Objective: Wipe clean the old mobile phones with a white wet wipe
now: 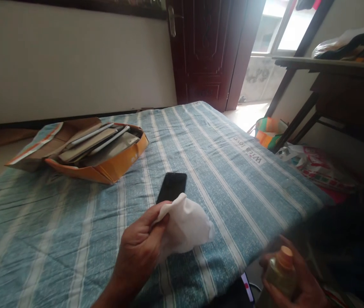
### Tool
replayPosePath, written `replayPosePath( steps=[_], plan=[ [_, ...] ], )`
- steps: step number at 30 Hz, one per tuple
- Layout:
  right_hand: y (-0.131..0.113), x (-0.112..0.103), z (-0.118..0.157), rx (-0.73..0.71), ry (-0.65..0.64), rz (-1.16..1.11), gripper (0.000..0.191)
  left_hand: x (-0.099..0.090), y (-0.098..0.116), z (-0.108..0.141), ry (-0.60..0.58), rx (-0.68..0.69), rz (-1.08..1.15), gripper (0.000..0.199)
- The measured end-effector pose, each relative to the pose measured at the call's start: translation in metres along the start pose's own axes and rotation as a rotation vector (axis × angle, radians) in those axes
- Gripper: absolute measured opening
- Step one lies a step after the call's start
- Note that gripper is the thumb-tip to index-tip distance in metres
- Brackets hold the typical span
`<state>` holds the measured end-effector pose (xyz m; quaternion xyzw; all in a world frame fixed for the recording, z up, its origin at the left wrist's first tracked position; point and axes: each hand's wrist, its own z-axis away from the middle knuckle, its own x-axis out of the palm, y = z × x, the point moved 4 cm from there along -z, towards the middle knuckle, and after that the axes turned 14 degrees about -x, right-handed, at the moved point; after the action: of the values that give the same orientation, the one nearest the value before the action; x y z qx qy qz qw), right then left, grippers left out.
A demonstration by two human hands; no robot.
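My left hand (143, 244) pinches a crumpled white cloth (188, 224) above the striped bed sheet (195, 145). Just behind the cloth lies a black smartphone (173, 186), its lower part hidden by my fingers and the cloth. At the lower right, beyond the bed's edge, my right hand (306, 282) has its fingers wrapped round a bottle (280, 276) with an orange cap. The bottle looks pale and yellowish, and its lower end runs out of view.
An open orange cardboard box (127, 158) holding several flat devices sits on the bed's left side. A second lit screen (248, 287) shows below the bed's edge. Plastic bags (323, 167) lie beneath a wooden table (339, 66). A dark red door (207, 51) stands behind.
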<state>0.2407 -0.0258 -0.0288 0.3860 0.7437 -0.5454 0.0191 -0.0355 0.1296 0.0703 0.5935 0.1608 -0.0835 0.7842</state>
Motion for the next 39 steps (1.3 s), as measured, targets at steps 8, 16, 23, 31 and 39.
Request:
replayPosePath(
  steps=[8, 16, 23, 31, 39],
  plan=[
    [-0.073, 0.029, -0.041, -0.111, -0.11, -0.247, 0.067, -0.003, 0.002, 0.007, -0.072, 0.112, 0.08, 0.035],
    [-0.098, 0.048, -0.047, 0.177, -0.263, -0.751, 0.084, -0.006, 0.01, 0.019, -0.188, 0.096, 0.17, 0.033],
    [-0.098, 0.056, -0.048, 0.133, -0.271, -0.899, 0.075, -0.002, 0.013, 0.018, -0.198, 0.07, 0.223, 0.026],
    [-0.098, 0.057, -0.048, 0.116, -0.288, -0.988, 0.071, 0.006, 0.022, 0.024, -0.235, 0.089, 0.217, 0.028],
    [-0.11, 0.05, -0.056, 0.141, -0.337, -0.993, 0.087, 0.001, 0.023, 0.023, -0.157, 0.217, 0.119, 0.049]
  ],
)
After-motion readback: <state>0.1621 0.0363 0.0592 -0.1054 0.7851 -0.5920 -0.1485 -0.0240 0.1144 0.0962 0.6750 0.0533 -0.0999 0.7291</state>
